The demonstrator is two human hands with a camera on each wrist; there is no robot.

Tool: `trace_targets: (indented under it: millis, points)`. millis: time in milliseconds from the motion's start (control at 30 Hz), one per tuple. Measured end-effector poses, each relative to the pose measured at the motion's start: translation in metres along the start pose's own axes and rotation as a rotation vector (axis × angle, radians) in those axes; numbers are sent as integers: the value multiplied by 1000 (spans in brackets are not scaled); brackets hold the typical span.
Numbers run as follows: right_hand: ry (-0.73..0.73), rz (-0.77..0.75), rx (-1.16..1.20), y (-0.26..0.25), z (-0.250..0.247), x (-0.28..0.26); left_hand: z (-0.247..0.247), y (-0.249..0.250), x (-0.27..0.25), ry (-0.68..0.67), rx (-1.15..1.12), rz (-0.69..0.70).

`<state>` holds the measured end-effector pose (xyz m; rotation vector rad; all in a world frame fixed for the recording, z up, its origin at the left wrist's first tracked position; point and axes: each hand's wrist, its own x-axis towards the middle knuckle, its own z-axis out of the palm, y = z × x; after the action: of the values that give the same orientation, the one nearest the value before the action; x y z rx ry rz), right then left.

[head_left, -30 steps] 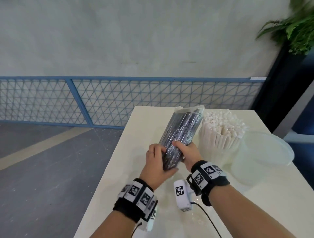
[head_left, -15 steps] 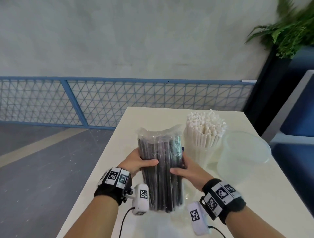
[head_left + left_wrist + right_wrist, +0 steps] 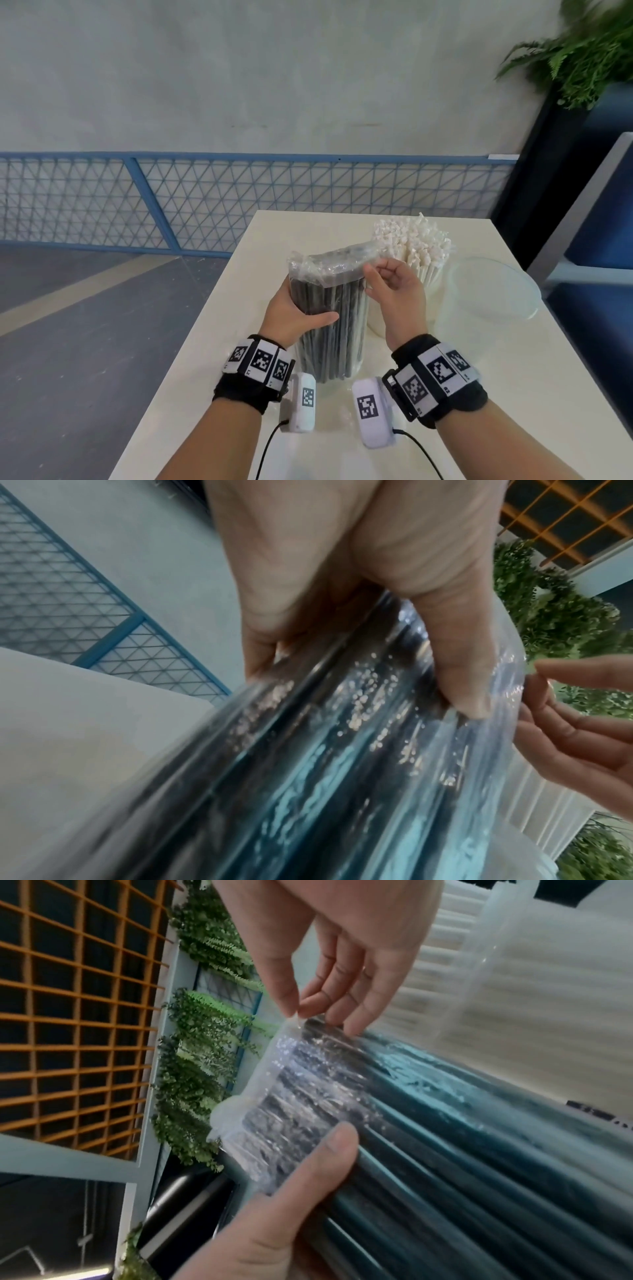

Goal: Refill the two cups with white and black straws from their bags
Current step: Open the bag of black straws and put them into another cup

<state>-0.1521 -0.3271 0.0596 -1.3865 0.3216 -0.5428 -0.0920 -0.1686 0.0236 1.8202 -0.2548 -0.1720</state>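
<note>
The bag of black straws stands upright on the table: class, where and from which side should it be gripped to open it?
Grip the loose clear flap above the straw ends on the bag of black straws, coming from the right. The left hand already wraps its middle; the right hand pinches that top corner.

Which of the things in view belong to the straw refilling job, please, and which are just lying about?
Belong to the job:
- bag of black straws, gripped by the left hand, its top edge pinched by the right hand
- cup of white straws
- empty clear cup

Just lying about:
- potted fern
- blue mesh fence
</note>
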Motion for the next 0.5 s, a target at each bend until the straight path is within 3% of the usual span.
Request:
trace_targets:
  millis: [167, 500]
  points:
    - [-75, 80, 56, -9, 3, 0, -6, -1, -1, 58, 32, 14]
    - [-103, 183, 235, -29, 5, 0, -4, 0, -3, 14, 114, 55]
